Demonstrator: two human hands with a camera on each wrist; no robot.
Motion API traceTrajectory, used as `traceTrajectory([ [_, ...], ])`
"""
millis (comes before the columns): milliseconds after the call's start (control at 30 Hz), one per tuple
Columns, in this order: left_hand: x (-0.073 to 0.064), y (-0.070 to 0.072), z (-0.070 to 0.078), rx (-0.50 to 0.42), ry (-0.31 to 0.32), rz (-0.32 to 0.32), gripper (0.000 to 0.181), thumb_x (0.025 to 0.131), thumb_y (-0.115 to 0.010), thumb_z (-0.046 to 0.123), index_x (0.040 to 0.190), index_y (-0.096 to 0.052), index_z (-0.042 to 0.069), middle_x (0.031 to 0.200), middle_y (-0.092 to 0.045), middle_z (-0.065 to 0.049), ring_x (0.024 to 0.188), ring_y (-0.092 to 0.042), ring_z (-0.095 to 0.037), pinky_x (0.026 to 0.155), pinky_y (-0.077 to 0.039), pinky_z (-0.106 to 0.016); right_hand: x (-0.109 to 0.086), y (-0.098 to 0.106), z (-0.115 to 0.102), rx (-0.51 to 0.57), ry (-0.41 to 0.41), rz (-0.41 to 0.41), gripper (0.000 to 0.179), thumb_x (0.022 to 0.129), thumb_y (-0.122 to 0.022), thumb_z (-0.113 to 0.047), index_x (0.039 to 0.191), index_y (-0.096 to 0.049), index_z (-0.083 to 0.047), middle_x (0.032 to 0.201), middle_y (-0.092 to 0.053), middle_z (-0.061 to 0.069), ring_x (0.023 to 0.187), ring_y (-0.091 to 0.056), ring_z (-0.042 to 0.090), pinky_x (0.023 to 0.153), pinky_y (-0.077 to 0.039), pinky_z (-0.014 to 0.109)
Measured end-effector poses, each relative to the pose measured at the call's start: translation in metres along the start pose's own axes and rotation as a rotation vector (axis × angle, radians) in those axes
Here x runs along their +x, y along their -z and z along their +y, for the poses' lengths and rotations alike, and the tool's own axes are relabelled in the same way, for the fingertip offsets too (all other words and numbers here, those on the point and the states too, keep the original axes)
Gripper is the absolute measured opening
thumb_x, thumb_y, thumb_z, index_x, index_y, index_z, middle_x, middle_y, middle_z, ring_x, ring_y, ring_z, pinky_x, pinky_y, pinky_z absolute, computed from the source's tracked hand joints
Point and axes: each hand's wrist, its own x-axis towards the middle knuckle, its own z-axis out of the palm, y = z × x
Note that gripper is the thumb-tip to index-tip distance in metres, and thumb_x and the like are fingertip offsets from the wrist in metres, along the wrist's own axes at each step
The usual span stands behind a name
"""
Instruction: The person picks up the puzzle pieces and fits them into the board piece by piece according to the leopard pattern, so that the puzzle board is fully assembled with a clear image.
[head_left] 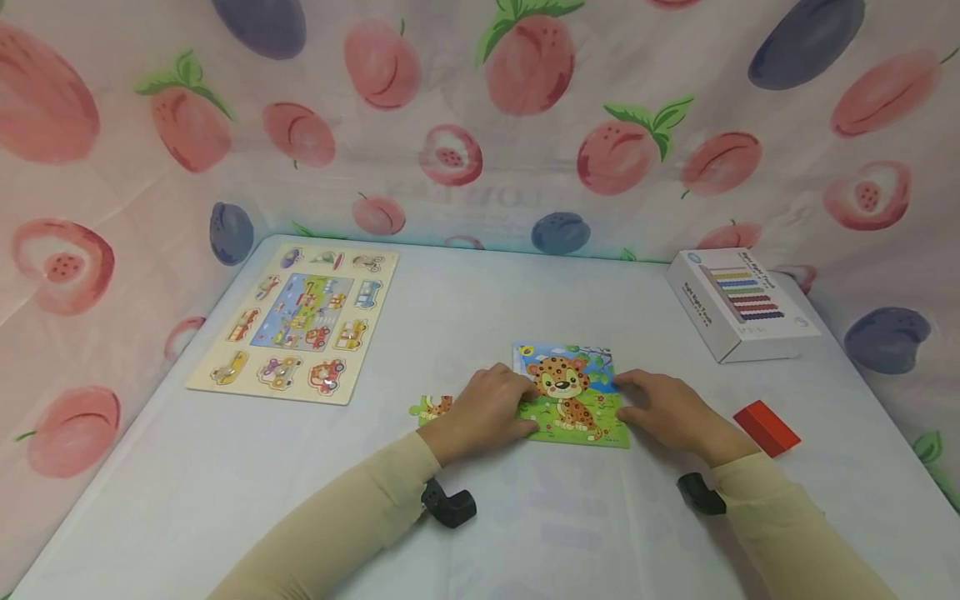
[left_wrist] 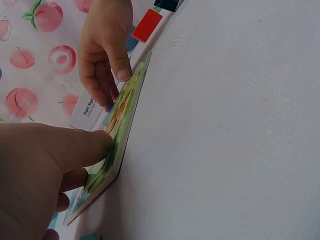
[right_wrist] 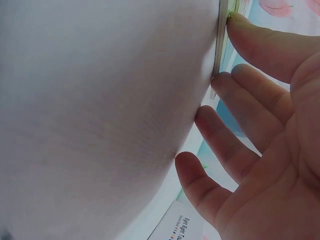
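A leopard jigsaw puzzle (head_left: 573,400) in a thin board lies on the table between both hands. My left hand (head_left: 483,412) is over its left side, thumb and index finger bent down around a jigsaw piece (left_wrist: 102,167) there; the hand partly hides it. At the right edge is my right hand (head_left: 667,408), its thumb and fingertips touching the board (right_wrist: 220,45) and its other fingers spread loosely, as the right wrist view shows. A loose jigsaw piece (head_left: 437,406) with leopard spots lies left of my left hand, partly covered by it.
A wooden vehicle puzzle board (head_left: 367,321) lies at the back left. At the back right stands a white box (head_left: 705,304) with coloured strips pictured on it. A red block (head_left: 767,427) is beside my right wrist. Fruit-print cloth (head_left: 480,100) hangs behind the table.
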Motion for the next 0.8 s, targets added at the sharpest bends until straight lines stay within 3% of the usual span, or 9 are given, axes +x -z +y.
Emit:
traceTrajectory([
  [800,0.0025,-0.0003,-0.0012,-0.041,0.01,-0.044,0.036,0.088,-0.078,0.033,0.117,-0.072,0.014,0.111,-0.07,0.005,0.103,-0.054,-0.016,0.091,-0.044,-0.036,0.0015,-0.0009,0.0002,-0.006,-0.019,-0.003,0.055,0.09,-0.073,-0.022,0.138,-0.055,0.0,0.141,-0.051,0.027,0.133,-0.041,0.051,0.105,-0.034,0.065],
])
